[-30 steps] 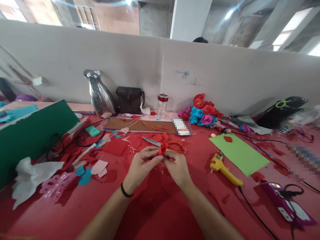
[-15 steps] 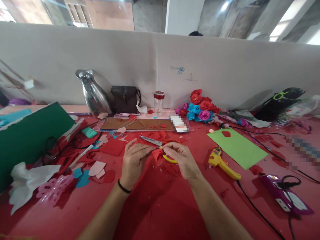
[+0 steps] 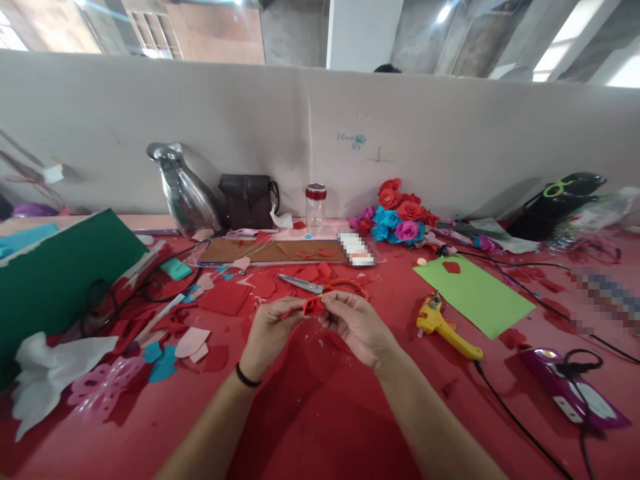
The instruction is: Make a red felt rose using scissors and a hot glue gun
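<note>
You pinch the red rose (image 3: 313, 306) with left hand (image 3: 270, 331) and right hand (image 3: 356, 321), mid-rolling; next needs glue gun (image 3: 447, 328).

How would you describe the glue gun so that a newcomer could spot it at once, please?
Start at the green sheet on the right of the red table. Just off its near left corner lies the glue gun, right of the right hand. It is the only yellow tool, with a black cord trailing from its handle.

A yellow glue gun (image 3: 447, 326) lies beside a green paper sheet (image 3: 475, 295). Scissors (image 3: 320, 287) rest nearby. Paper roses (image 3: 400, 219) sit against the partition (image 3: 450, 153).
</note>
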A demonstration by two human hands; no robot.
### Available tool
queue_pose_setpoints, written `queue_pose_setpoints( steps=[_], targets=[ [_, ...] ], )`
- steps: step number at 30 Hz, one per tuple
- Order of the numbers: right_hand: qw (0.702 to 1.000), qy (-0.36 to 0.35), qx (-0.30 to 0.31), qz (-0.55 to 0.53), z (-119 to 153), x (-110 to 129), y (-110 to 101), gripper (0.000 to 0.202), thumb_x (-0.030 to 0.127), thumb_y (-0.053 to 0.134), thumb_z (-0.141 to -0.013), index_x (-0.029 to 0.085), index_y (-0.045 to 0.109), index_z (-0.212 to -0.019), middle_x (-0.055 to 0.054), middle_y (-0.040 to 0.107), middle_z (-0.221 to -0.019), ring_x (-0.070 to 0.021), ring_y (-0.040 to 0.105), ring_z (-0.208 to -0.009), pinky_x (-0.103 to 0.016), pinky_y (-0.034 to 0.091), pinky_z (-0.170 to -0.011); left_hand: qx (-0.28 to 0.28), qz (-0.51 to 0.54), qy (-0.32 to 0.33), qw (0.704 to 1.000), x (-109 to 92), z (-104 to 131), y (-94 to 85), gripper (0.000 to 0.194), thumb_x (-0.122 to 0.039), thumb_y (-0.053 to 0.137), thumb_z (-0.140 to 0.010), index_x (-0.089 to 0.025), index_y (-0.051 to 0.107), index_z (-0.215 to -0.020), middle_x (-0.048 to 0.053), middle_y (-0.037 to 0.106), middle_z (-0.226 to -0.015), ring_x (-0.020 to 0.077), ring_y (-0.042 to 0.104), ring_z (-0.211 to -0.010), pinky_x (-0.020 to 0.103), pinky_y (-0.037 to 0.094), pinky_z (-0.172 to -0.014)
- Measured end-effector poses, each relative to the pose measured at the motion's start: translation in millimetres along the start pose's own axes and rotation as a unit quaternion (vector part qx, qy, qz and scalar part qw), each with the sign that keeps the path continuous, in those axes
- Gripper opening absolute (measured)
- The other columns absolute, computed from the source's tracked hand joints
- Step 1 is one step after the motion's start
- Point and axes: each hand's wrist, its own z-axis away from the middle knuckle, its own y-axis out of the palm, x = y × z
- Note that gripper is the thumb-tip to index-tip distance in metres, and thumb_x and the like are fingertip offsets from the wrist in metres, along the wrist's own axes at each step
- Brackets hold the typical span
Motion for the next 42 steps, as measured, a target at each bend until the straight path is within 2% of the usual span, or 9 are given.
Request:
queue_pose_setpoints(
  steps=[3, 6, 14, 18, 21, 26, 30, 34, 42],
  targets=[
    [1.0, 0.012, 0.003, -0.015, 0, 1, 0, 0.027, 0.039, 0.081, -0.058, 0.017, 0.066, -0.064, 0.003, 0.062, -0.058, -0.0079, 0.052, -0.055, -0.023, 0.036, -0.058, 0.004, 0.057, -0.066, 0.996, -1, -1, 3.6, 0.011, -0.027, 0.071, -0.069, -0.02, 0.076, -0.076, 0.004, 0.075, -0.078, 0.0188, 0.066, -0.072, 0.031, 0.052, -0.075],
    [1.0, 0.007, -0.014, -0.002, 1, 2, 0, 0.028, 0.039, 0.08, -0.057, 0.017, 0.066, -0.065, 0.002, 0.063, -0.058, -0.0082, 0.053, -0.055, -0.023, 0.037, -0.058, -0.008, 0.057, -0.082, 0.995, -2, -1, 5.4, 0.014, -0.03, 0.071, -0.067, -0.019, 0.075, -0.075, 0.005, 0.074, -0.076, 0.0202, 0.066, -0.072, 0.034, 0.052, -0.075],
    [0.994, -0.034, -0.059, 0.081, 2, 3, 2, 0.019, 0.034, 0.074, -0.061, 0.018, 0.066, -0.065, 0.003, 0.063, -0.06, -0.0093, 0.053, -0.057, -0.025, 0.038, -0.062, -0.063, -0.065, 0.035, 0.995, 1, -1, 2.9, 0.01, -0.021, 0.067, -0.069, -0.023, 0.076, -0.072, 0.004, 0.074, -0.074, 0.0197, 0.064, -0.07, 0.032, 0.051, -0.07],
    [0.989, -0.049, -0.075, 0.117, 1, 1, 1, 0.015, 0.031, 0.072, -0.062, 0.018, 0.068, -0.066, 0.004, 0.062, -0.06, -0.009, 0.052, -0.058, -0.024, 0.037, -0.062, -0.07, -0.084, 0.051, 0.993, 1, -1, 1.4, 0.012, -0.018, 0.067, -0.068, -0.024, 0.076, -0.073, 0.003, 0.074, -0.072, 0.0194, 0.064, -0.07, 0.033, 0.05, -0.074],
    [0.99, -0.052, -0.065, 0.115, -1, -1, -1, 0.016, 0.033, 0.071, -0.064, 0.018, 0.067, -0.067, 0.003, 0.062, -0.06, -0.0093, 0.053, -0.059, -0.024, 0.038, -0.064, -0.072, -0.054, 0.022, 0.996, 1, -1, 1.8, 0.011, -0.018, 0.068, -0.067, -0.023, 0.076, -0.072, 0.003, 0.074, -0.073, 0.0198, 0.064, -0.072, 0.034, 0.05, -0.075],
    [0.996, -0.053, -0.031, 0.071, -1, -1, -1, 0.022, 0.038, 0.073, -0.063, 0.018, 0.066, -0.067, 0.003, 0.062, -0.061, -0.0092, 0.053, -0.06, -0.024, 0.04, -0.065, -0.011, 0.07, -0.091, 0.993, -2, -1, 6.7, 0.009, -0.025, 0.073, -0.065, -0.019, 0.076, -0.07, 0.005, 0.075, -0.073, 0.0205, 0.066, -0.072, 0.034, 0.051, -0.076],
    [0.997, -0.056, -0.006, 0.052, 0, 1, 1, 0.025, 0.042, 0.074, -0.064, 0.018, 0.065, -0.067, 0.003, 0.062, -0.062, -0.009, 0.053, -0.06, -0.024, 0.04, -0.066, -0.026, 0.129, -0.132, 0.982, -5, -2, 10.5, 0.014, -0.03, 0.079, -0.057, -0.018, 0.074, -0.064, 0.004, 0.074, -0.068, 0.0195, 0.065, -0.066, 0.036, 0.052, -0.076],
    [0.997, -0.055, -0.016, 0.047, 2, 3, 3, 0.027, 0.044, 0.073, -0.065, 0.018, 0.065, -0.066, 0.002, 0.063, -0.061, -0.0093, 0.054, -0.06, -0.024, 0.041, -0.064, -0.033, 0.14, -0.134, 0.981, -6, -2, 11.5, 0.015, -0.03, 0.079, -0.055, -0.018, 0.074, -0.063, 0.003, 0.073, -0.067, 0.0191, 0.064, -0.065, 0.036, 0.051, -0.077],
    [0.993, -0.059, -0.033, 0.095, 2, 0, 4, 0.019, 0.036, 0.072, -0.064, 0.019, 0.065, -0.068, 0.002, 0.064, -0.062, -0.011, 0.057, -0.06, -0.026, 0.042, -0.066, -0.081, 0.055, -0.081, 0.992, -3, 1, 8.8, 0.016, -0.031, 0.074, -0.063, -0.017, 0.075, -0.07, 0.005, 0.074, -0.072, 0.0206, 0.064, -0.07, 0.034, 0.05, -0.072]
  ],
)
